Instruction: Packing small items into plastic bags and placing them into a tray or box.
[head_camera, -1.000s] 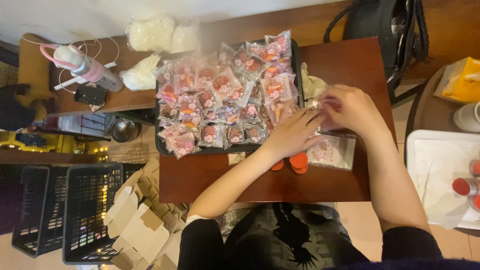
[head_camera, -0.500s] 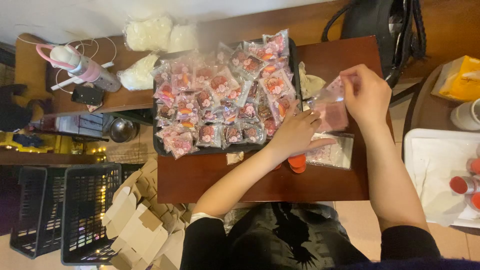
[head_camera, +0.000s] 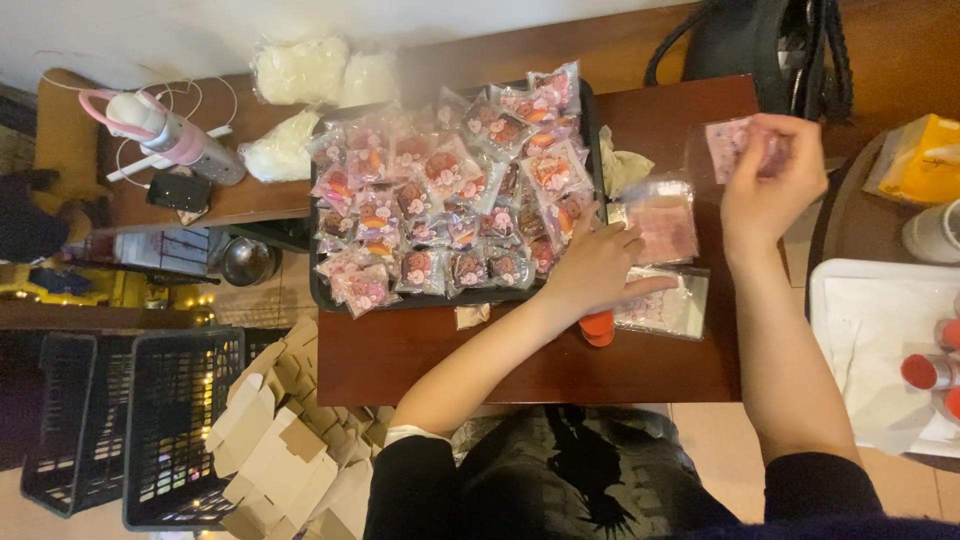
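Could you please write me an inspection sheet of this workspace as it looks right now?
Surface: dark wooden table, mostly covered at the back, bare along the near edge.
Job's things: black tray heaped with small pink-patterned wrapped sweets; flat stack of empty clear bags; one small pink bag held up.
Clutter: orange-red object under the left wrist; crumpled cloth; white bags.
Hands: left hand rests by the bags at the tray's edge; right hand pinches the small pink bag in its fingers.
Cables: white cord on the side shelf.
Surroundings: black crates, folded cardboard boxes, white tray with red-capped items.
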